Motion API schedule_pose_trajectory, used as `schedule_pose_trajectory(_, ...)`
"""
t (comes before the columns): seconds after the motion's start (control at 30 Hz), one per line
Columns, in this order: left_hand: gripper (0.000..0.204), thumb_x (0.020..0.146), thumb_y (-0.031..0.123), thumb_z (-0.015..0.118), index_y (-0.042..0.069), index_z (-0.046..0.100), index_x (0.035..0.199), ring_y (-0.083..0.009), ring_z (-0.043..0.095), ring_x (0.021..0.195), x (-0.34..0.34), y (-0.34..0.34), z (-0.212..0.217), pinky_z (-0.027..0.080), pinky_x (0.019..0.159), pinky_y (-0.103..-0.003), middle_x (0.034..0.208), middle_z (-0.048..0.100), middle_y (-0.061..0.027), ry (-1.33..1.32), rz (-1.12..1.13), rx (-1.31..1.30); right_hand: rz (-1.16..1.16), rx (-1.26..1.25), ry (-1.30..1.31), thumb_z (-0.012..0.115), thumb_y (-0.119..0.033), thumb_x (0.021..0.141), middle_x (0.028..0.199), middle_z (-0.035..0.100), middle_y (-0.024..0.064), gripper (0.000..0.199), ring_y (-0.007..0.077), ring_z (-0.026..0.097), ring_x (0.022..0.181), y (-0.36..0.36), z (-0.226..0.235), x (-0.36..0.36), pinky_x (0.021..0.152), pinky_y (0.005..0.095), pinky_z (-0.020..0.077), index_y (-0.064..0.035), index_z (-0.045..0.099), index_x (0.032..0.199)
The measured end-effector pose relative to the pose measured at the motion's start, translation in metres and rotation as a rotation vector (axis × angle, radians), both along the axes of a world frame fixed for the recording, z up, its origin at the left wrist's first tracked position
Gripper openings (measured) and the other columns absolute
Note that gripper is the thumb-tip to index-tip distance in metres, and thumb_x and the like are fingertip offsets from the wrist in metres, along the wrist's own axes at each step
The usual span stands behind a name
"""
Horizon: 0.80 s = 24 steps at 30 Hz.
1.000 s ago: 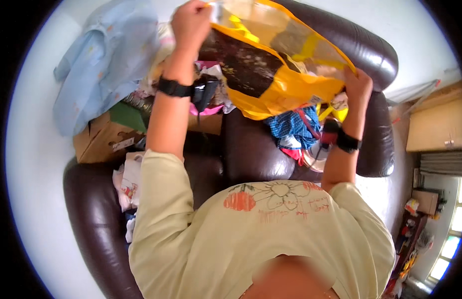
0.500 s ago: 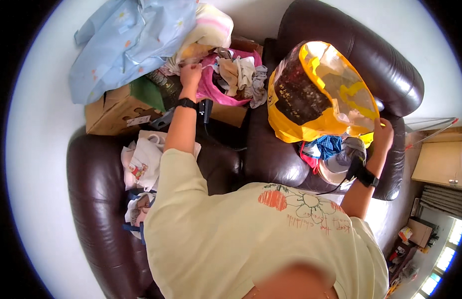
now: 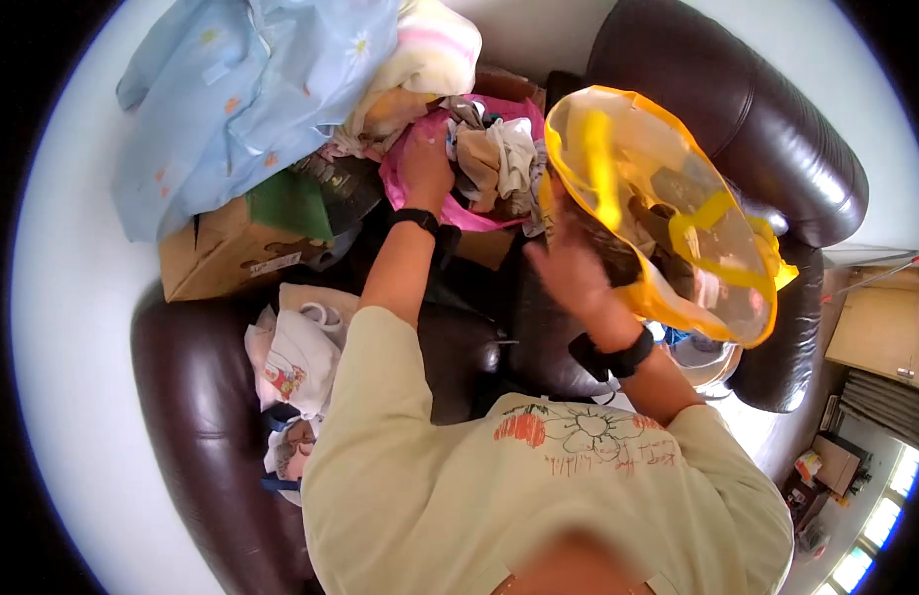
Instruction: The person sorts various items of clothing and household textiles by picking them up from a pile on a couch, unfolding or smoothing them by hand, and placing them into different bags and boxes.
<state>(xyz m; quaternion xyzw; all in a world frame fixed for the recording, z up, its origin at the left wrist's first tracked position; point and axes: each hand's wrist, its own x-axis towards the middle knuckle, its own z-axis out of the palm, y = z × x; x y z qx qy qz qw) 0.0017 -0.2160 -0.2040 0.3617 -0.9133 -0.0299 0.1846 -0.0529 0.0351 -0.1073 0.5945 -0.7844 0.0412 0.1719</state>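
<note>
Sorting clothes on a brown sofa

Left hand (image 3: 427, 167) grips the pink bag (image 3: 410, 183) at upper centre, steadying it; right hand (image 3: 569, 273), fingers spread, props the yellow bag (image 3: 668, 213) open.

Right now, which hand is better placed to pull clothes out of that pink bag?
Left. The left hand already rests on the pink bag of clothes, while the right hand is at the yellow bag.

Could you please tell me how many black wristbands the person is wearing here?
2: one wristband on the left wrist, beside the pink bag, and one wristband on the right wrist, below the yellow bag. None seem hidden.
</note>
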Motion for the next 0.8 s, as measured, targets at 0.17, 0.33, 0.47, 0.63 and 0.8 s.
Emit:
schedule_pose_trajectory(0.17, 0.034, 0.069, 0.005, 0.051, 0.003, 0.048, 0.103, -0.0352, 0.055, 0.082, 0.006, -0.008, -0.013, 0.045, 0.069, -0.043, 0.092, 0.055, -0.0184, 0.027, 0.183, 0.157, -0.2, -0.205, -0.403, 0.053, -0.019, 0.075, 0.086, 0.053, 0.0183, 0.029, 0.0349, 0.051, 0.081, 0.008, -0.006, -0.027, 0.073, 0.0398, 0.0416, 0.0003, 0.05, 0.097)
schedule_pose_trajectory(0.33, 0.019, 0.073, 0.012, 0.048, 0.004, 0.055, 0.089, -0.036, 0.056, 0.072, -0.001, -0.018, -0.008, 0.045, 0.063, -0.044, 0.078, 0.058, -0.0186, 0.116, 0.198, 0.259, -0.201, -0.133, -0.841, 0.065, -0.039, 0.066, 0.113, 0.039, 0.0275, 0.079, 0.0387, 0.038, 0.106, -0.062, -0.054, -0.022, 0.089, 0.0403, 0.0322, 0.0091, 0.029, 0.117)
schedule_pose_trajectory(0.47, 0.016, 0.075, 0.013, 0.052, 0.006, 0.058, 0.088, -0.0328, 0.056, 0.071, 0.028, -0.003, -0.002, 0.044, 0.063, -0.038, 0.08, 0.058, -0.0168, 0.448, 0.188, 0.184, -0.384, -0.261, -0.929, 0.07, -0.044, 0.06, 0.123, 0.029, 0.0297, 0.099, 0.0361, 0.03, 0.116, -0.101, -0.125, -0.057, 0.095, 0.0359, 0.0274, 0.0111, 0.017, 0.123)
schedule_pose_trajectory(0.63, 0.012, 0.074, 0.014, 0.055, 0.006, 0.058, 0.082, -0.0291, 0.057, 0.066, 0.07, 0.001, -0.023, 0.044, 0.06, -0.037, 0.071, 0.058, -0.013, 0.735, 0.368, 0.322, -0.58, -0.249, -0.919, 0.072, -0.049, 0.054, 0.126, 0.021, 0.0339, 0.112, 0.0352, 0.025, 0.12, -0.118, -0.146, -0.069, 0.096, 0.0352, 0.0256, 0.0108, 0.01, 0.125)
schedule_pose_trajectory(0.8, 0.01, 0.071, 0.015, 0.057, 0.009, 0.058, 0.08, -0.0263, 0.054, 0.07, 0.052, 0.01, 0.013, 0.043, 0.062, -0.036, 0.073, 0.054, -0.0105, 0.531, 0.31, 0.196, -0.347, -0.5, -1.064, 0.074, -0.018, 0.055, 0.093, 0.059, 0.0135, 0.052, 0.0261, 0.056, 0.088, -0.133, -0.173, -0.089, 0.075, 0.0337, 0.0433, -0.0009, 0.052, 0.099)
